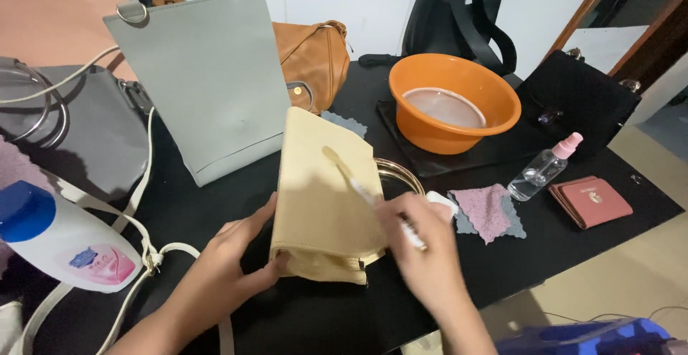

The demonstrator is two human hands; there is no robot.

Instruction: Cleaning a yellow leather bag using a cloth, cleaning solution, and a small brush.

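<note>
Left of the basin (454,104), I am scrubbing the tan bag (322,197) with a toothbrush (358,183). My left hand (233,254) is gripping the bag's lower corner; my right hand (423,244) is closed round the brush handle, bristles crossing its face. Judged next: steady strokes, bag pinned flat.

left hand (233,258) – steadies beige bag (322,197) | right hand (423,244) – presses brush (358,183) on it
</note>
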